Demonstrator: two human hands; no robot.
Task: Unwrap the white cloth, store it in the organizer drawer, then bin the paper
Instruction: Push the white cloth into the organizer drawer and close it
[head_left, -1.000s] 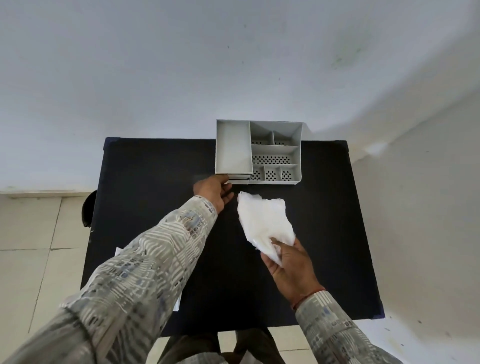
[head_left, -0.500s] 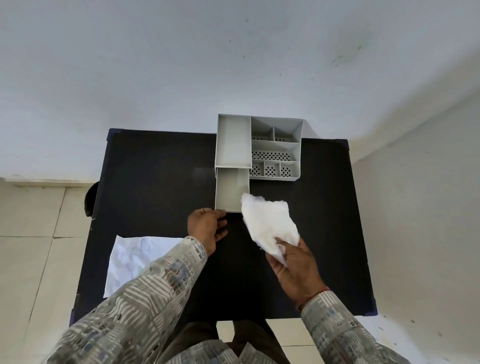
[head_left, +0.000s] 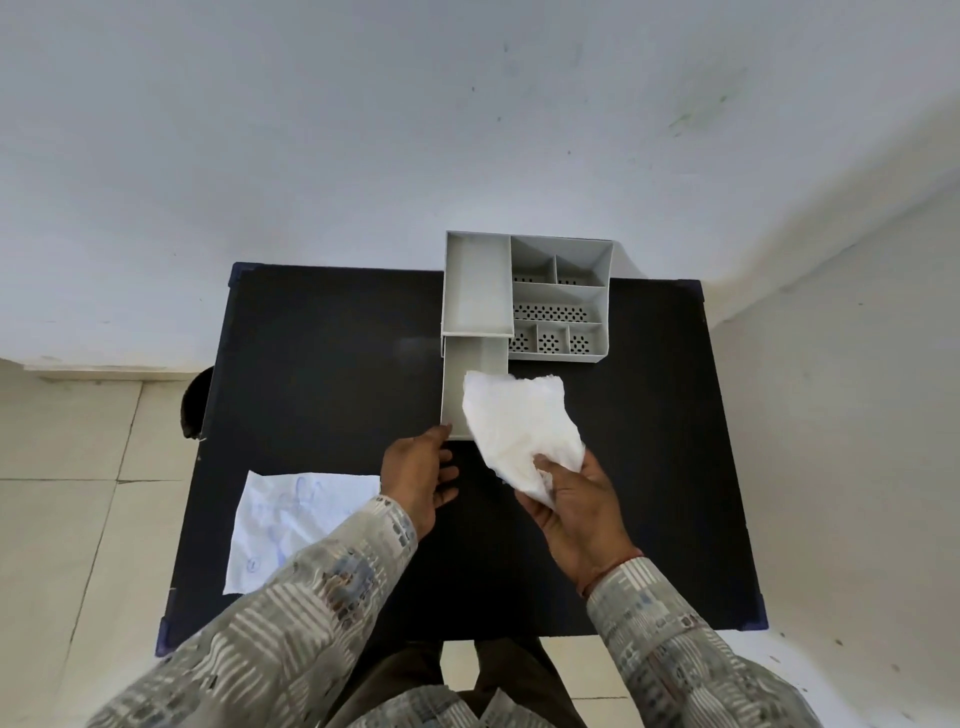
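My right hand (head_left: 576, 499) holds the crumpled white cloth (head_left: 519, 421) by its near end, and the cloth's far end hangs over the right edge of the pulled-out drawer (head_left: 470, 371). The drawer sticks out toward me from the grey organizer (head_left: 524, 296) at the table's far side. My left hand (head_left: 418, 470) rests at the drawer's near left corner, fingertips touching its front, fingers loosely apart. The creased white paper (head_left: 291, 519) lies flat on the table's left part, partly under my left sleeve.
The black table (head_left: 322, 374) stands against a white wall. The organizer has several small perforated compartments (head_left: 558, 312) on its right. A dark round object (head_left: 195, 405) peeks out past the table's left edge, above a tiled floor.
My left hand pulled the drawer out of the organizer toward me. My right hand brought the cloth left over the drawer's edge. The paper came into view as my left arm drew back.
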